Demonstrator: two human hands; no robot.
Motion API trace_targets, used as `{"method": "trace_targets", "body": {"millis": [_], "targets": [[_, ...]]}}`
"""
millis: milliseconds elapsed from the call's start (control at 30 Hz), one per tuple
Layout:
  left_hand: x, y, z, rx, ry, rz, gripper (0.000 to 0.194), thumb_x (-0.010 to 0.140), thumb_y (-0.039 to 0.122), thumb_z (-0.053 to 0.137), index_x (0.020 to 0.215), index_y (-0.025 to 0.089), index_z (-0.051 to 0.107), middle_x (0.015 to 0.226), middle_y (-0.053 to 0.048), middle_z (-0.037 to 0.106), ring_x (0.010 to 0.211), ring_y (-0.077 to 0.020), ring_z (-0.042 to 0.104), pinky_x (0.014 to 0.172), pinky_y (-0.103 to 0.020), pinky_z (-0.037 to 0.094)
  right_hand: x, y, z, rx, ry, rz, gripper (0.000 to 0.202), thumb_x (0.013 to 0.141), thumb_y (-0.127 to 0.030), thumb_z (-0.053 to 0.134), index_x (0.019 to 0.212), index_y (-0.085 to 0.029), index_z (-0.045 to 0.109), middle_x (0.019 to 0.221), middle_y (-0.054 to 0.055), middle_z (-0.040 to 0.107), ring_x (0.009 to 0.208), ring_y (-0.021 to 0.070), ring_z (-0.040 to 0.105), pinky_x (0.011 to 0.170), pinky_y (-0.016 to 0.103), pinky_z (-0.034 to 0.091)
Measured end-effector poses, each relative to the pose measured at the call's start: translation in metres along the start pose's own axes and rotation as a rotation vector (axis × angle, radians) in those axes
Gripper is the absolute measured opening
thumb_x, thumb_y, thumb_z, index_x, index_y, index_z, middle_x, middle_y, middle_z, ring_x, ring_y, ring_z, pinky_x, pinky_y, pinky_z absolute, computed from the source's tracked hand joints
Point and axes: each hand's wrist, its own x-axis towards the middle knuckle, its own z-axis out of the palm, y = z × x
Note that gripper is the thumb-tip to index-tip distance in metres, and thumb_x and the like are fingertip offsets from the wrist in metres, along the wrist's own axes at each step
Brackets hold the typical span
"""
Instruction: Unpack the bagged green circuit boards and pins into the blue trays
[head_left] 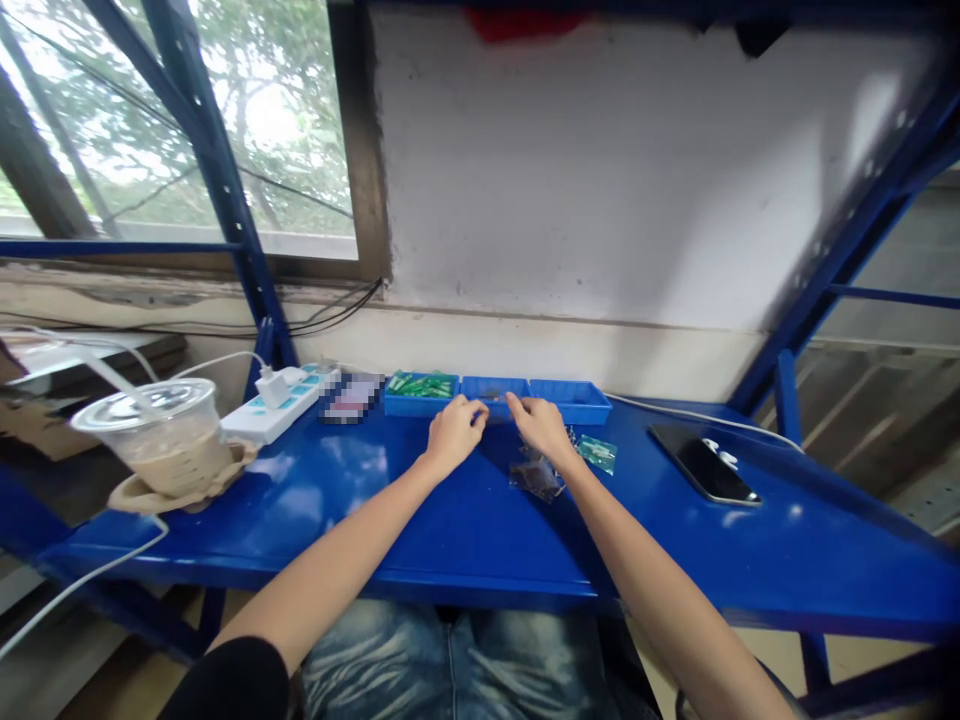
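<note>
My left hand [454, 434] is pinched closed just in front of the blue bins, its thumb and fingertips together. Facing it, my right hand [541, 428] is also closed, thumb toward the left hand. Between them seems to be something small and thin, too faint to name. Behind the hands stands a row of blue bins [574, 412]; the left compartment holds green packets [421, 384], and something small and dark lies in the middle one. Beneath my right wrist is a pile of clear packets with small dark parts [537, 476]. A green packet [598, 454] lies to its right.
On the blue table [480, 540], a plastic cup with a straw [176, 450] sits in a cardboard holder at left, near a white power strip [283, 402]. A dark phone [705, 464] and white earbuds [721, 454] lie at right. Blue rack posts flank the table.
</note>
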Motion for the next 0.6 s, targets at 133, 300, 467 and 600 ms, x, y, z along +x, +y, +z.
{"method": "trace_targets", "body": {"millis": [133, 300, 467, 600], "targets": [[0.007, 0.0, -0.013, -0.184, 0.062, -0.021, 0.023, 0.085, 0.032, 0.048, 0.094, 0.022, 0.066, 0.063, 0.0, 0.061, 0.06, -0.0151, 0.056, 0.06, -0.025, 0.04, -0.004, -0.011, 0.007, 0.477, -0.268, 0.291, 0.06, 0.08, -0.066, 0.037, 0.061, -0.016, 0.062, 0.043, 0.002, 0.051, 0.037, 0.0097, 0.042, 0.041, 0.022, 0.028], [0.009, -0.001, -0.015, -0.347, -0.011, 0.186, 0.022, 0.083, 0.02, 0.048, 0.09, 0.023, 0.069, 0.093, -0.002, 0.069, 0.084, -0.0163, 0.061, 0.077, -0.027, 0.044, -0.002, -0.017, 0.013, 0.791, -0.227, 0.374, 0.029, 0.071, -0.045, 0.058, 0.072, -0.016, 0.057, 0.053, -0.001, 0.054, 0.042, 0.0089, 0.045, 0.039, 0.019, 0.025], [0.011, -0.005, -0.012, -0.499, -0.061, 0.026, 0.021, 0.082, 0.029, 0.052, 0.088, 0.018, 0.068, 0.09, -0.005, 0.065, 0.08, -0.0163, 0.058, 0.074, -0.028, 0.045, -0.007, -0.015, 0.006, 0.412, 0.132, -0.093, 0.017, 0.076, -0.033, 0.053, 0.076, -0.017, 0.06, 0.07, 0.002, 0.056, 0.064, 0.0139, 0.052, 0.062, 0.027, 0.043], [0.015, -0.008, -0.01, -0.802, -0.194, -0.299, 0.037, 0.085, 0.046, 0.044, 0.087, 0.014, 0.063, 0.081, -0.005, 0.064, 0.065, -0.0132, 0.056, 0.055, -0.023, 0.04, -0.013, -0.019, 0.007, 0.101, 0.172, -0.394, 0.022, 0.078, -0.018, 0.047, 0.084, -0.021, 0.069, 0.089, 0.006, 0.051, 0.083, 0.0173, 0.051, 0.08, 0.031, 0.043]]}}
